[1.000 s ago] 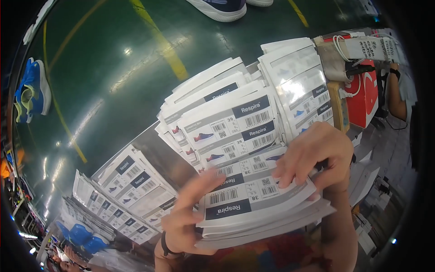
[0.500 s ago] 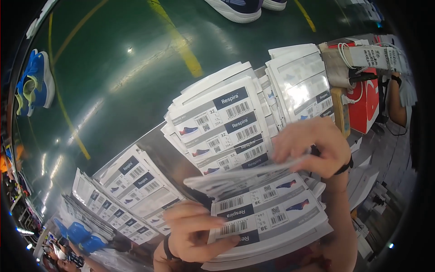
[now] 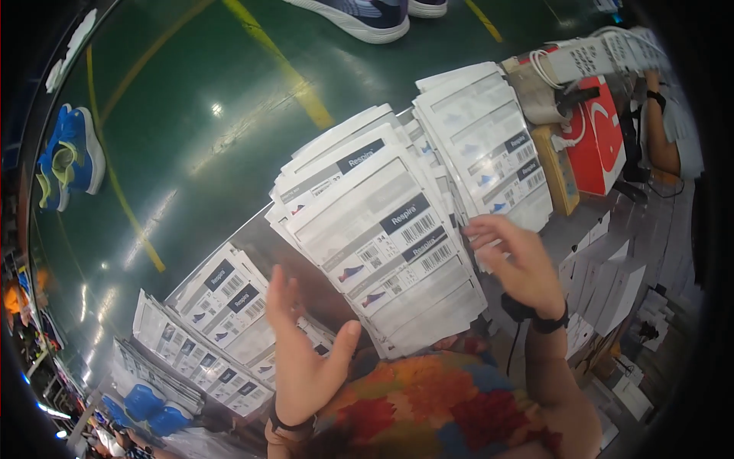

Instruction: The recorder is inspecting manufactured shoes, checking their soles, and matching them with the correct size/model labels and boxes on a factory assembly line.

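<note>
A thick stack of white label sheets [image 3: 390, 252] lies in front of me, its printed labels showing dark blue boxes, barcodes and small shoe pictures. Just off its lower left side, my left hand [image 3: 310, 352] is raised with thumb and fingers spread, holding nothing. My right hand [image 3: 520, 268] hovers by the stack's right edge. Its fingers are apart and slightly bent, with nothing seen between them; whether a fingertip touches the paper is unclear. Another stack of label sheets [image 3: 485, 153] stands beyond the right hand. More label sheets [image 3: 229, 306] lie to the left.
At the right are a red box [image 3: 598, 145], a yellowish block [image 3: 556, 172] and white cables [image 3: 541, 65]. Blue shoes [image 3: 76, 157] sit at the far left, and a dark shoe [image 3: 359, 19] at the top. A person's arm [image 3: 661, 130] shows at the far right.
The sheets my right hand was lifting now lie on the stack, and other labels face up. Both hands have let go; the left has moved up and left of the stack.
</note>
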Motion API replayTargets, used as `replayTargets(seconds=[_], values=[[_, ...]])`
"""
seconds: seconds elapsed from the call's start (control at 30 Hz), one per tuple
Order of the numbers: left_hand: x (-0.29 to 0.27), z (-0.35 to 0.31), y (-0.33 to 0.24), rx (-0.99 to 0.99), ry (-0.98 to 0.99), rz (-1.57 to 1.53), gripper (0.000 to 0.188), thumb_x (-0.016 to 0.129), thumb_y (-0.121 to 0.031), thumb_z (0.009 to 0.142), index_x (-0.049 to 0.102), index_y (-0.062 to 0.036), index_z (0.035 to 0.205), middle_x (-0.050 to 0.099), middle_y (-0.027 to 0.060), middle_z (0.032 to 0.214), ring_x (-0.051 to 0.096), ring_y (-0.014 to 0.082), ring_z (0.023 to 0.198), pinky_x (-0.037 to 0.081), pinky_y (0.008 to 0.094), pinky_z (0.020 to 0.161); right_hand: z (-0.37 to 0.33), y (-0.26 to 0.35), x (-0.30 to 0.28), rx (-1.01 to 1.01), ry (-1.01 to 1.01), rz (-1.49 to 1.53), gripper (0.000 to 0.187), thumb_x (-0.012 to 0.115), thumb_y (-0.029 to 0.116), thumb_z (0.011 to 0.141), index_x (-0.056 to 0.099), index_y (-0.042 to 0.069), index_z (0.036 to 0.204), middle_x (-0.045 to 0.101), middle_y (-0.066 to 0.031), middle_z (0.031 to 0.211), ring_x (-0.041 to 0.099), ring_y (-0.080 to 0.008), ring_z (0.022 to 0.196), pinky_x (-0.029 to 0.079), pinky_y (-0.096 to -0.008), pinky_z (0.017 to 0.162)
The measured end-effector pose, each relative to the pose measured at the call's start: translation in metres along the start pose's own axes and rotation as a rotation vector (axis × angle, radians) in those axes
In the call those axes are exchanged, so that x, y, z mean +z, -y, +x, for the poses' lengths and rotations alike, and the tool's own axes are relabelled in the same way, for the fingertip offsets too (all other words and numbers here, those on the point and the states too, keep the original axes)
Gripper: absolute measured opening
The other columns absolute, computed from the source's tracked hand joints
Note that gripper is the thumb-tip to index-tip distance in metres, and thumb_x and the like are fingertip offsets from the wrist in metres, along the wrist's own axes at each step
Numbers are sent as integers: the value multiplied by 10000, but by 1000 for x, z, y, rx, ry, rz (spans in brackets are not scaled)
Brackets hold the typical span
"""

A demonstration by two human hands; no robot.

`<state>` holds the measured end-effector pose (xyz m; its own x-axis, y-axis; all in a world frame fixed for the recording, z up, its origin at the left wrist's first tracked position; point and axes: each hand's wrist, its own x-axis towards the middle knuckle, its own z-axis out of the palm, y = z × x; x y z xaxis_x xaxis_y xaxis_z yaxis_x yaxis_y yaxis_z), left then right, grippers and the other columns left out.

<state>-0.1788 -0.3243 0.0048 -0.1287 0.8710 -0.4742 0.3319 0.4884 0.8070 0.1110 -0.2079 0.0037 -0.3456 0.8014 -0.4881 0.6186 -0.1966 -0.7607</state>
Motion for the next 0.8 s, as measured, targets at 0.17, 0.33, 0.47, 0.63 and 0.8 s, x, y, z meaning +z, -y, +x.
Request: replayTargets(seconds=[0.17, 0.33, 0.47, 0.63, 0.8], values=[[32, 5, 0, 0, 9, -498, 909, 678, -62, 864, 45, 19, 1510, 255, 245, 1511, 338, 353, 1388, 413, 452, 1034, -7, 6, 42, -145, -211, -262, 695, 786, 362, 799, 516, -65, 1276, 617, -217, 1087, 610, -329, 959, 501, -379, 836], [22, 31, 9, -224, -1, -927, 764, 673, -92, 891, 190, 87, 1455, 504, 167, 1219, 564, 216, 1031, 506, 320, 802, -11, -10, 48, -205, -269, -273, 708, 784, 421, 772, 544, -68, 1224, 607, -220, 1049, 588, -370, 1008, 478, -424, 872], [41, 38, 16, -168, -53, -549, 721, 709, -203, 874, 341, 153, 1381, 563, 96, 995, 556, 155, 854, 468, 287, 718, -8, -19, 54, -279, -308, -294, 685, 789, 404, 752, 566, -63, 1201, 602, -220, 1036, 576, -379, 1026, 468, -425, 896], [48, 36, 34, 197, -308, 281, 980, 771, -311, 806, 202, 151, 1456, 398, 322, 1385, 447, 372, 1282, 352, 414, 1086, -8, -15, 53, -274, -268, -211, 622, 798, 326, 748, 591, -25, 1219, 608, -210, 1088, 575, -366, 1035, 447, -404, 930], [51, 45, 18, -51, -184, -516, 1092, 775, -241, 798, 8, 50, 1519, 289, 213, 1471, 427, 302, 1251, 435, 503, 946, -6, -26, 59, -367, -312, -220, 626, 793, 368, 739, 605, -31, 1183, 600, -215, 1030, 573, -375, 1026, 465, -423, 907]])
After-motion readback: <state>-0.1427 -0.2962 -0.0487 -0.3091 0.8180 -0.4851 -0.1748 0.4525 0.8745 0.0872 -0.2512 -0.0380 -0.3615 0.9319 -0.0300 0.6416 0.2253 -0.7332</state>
